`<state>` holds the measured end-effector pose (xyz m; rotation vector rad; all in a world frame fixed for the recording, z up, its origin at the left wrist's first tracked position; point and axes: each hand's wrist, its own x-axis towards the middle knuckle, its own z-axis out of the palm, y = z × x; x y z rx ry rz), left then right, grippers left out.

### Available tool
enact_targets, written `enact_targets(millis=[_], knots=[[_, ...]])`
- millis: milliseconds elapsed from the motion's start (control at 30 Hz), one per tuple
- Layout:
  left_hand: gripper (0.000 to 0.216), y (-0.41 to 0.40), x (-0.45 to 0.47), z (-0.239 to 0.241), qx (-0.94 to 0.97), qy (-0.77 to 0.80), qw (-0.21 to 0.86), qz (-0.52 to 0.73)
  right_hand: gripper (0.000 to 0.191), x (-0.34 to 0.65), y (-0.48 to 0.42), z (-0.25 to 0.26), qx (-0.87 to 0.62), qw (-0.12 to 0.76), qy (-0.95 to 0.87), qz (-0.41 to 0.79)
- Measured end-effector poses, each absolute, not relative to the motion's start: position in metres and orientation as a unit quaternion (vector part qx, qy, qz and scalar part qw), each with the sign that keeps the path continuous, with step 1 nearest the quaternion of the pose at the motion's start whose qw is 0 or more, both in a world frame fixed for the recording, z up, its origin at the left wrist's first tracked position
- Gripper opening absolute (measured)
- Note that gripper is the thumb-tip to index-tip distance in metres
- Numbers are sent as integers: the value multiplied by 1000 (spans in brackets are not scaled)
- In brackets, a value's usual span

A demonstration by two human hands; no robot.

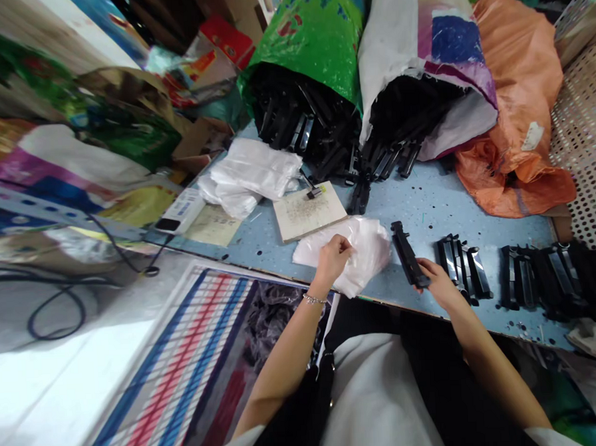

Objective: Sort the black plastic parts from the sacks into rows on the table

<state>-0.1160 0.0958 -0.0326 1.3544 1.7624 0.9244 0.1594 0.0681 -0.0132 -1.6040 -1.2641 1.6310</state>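
Observation:
My left hand [336,255] is closed in a pinch on a clear plastic bag [366,246] at the table's front edge, part of a thin pile. In my right hand [431,279] is a long black plastic part [405,250], gripped at its near end and tilted away from me. Right of that hand, several like black parts [463,264] lie side by side, and a longer row of black parts [550,276] continues further right. Behind the bags rests a cream board [310,212] with a small metal tool [314,191] on it.
A green sack [308,36] and a white and purple sack [423,37] spill black parts onto the blue table [436,196]. An orange sack [516,105] stands right. Folded plastic bags [255,172] and a white box [181,210] lie left. A striped bag [185,362] sits below.

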Motion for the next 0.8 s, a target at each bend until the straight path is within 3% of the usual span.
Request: enact_targets(millis=[67, 167, 367, 600, 800], knots=[[6, 95, -117, -32, 524, 687, 359, 353, 30, 140, 64, -17, -474, 307, -292, 772], [8, 94, -123, -33, 553, 684, 319, 354, 26, 112, 60, -29, -377, 279, -169, 867], [38, 87, -142, -35, 700, 645, 130, 279, 8, 103, 62, -47, -374, 313, -135, 862], [31, 92, -140, -45, 655, 661, 171, 326, 13, 99, 57, -35, -426, 331, -150, 829], [49, 90, -137, -42, 680, 614, 175, 360, 19, 86, 66, -29, -311, 259, -90, 910]])
